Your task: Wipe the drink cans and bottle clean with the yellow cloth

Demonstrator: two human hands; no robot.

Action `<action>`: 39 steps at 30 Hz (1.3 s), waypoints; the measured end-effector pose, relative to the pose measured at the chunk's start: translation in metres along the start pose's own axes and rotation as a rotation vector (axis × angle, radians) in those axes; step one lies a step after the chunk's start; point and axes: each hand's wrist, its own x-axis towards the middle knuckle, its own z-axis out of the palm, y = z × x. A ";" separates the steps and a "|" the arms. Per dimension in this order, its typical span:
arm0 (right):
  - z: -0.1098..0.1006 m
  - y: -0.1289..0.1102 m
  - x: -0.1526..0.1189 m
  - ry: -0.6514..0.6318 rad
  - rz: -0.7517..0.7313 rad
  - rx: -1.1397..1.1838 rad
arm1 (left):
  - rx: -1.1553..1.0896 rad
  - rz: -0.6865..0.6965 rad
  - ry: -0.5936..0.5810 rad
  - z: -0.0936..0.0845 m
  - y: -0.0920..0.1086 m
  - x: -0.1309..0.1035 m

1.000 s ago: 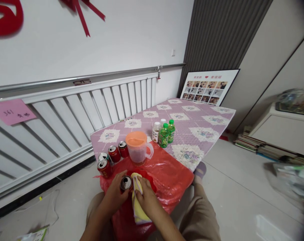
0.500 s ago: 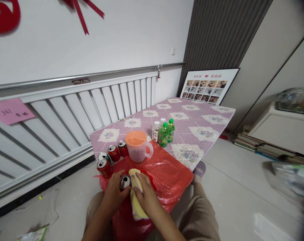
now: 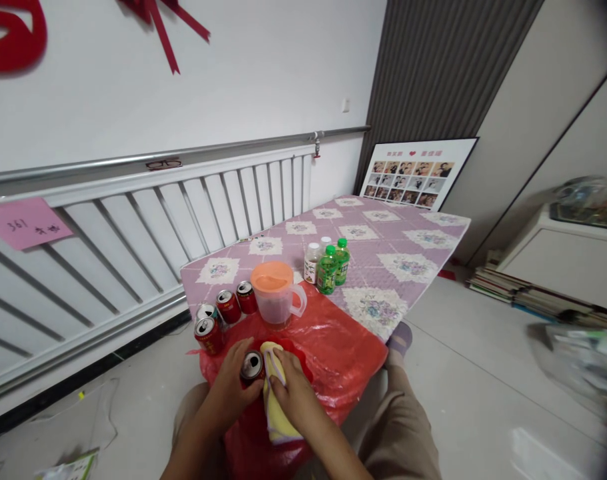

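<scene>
An opened can [image 3: 252, 365] stands upright over a red dish, partly hidden, on the red plastic sheet [image 3: 333, 333]. Around its left side curl the fingers of my left hand [image 3: 232, 387]. My right hand [image 3: 292, 390] grips a folded yellow cloth [image 3: 278, 417] against the can's right side. Beyond them is a clear pitcher [image 3: 274, 307] with an orange lid. Several opened cans [image 3: 228, 307] stand left of the pitcher. To its right are two green bottles [image 3: 326, 273] and two white-capped bottles [image 3: 311, 263].
A purple flowered cloth [image 3: 358, 231] covers the table. Behind it runs a white radiator [image 3: 243, 193] with a pipe above. A framed photo board [image 3: 418, 170] leans at the back, and stacked books [image 3: 493, 283] lie at the right.
The can has turned slightly, its opening now facing differently, and sits a little lower and to the right. The cloth and my right hand have shifted slightly down and right.
</scene>
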 end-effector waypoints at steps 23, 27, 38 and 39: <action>-0.011 -0.016 0.005 0.026 -0.091 0.043 | -0.164 0.007 -0.117 -0.005 0.002 0.004; -0.006 -0.008 0.004 -0.005 -0.054 0.028 | -0.158 0.004 -0.123 -0.004 0.002 0.004; -0.002 0.002 0.001 -0.013 -0.006 0.014 | -0.154 -0.020 -0.104 -0.004 -0.003 0.002; -0.004 -0.002 0.002 -0.001 -0.022 0.020 | -0.163 -0.017 -0.108 -0.004 -0.002 0.002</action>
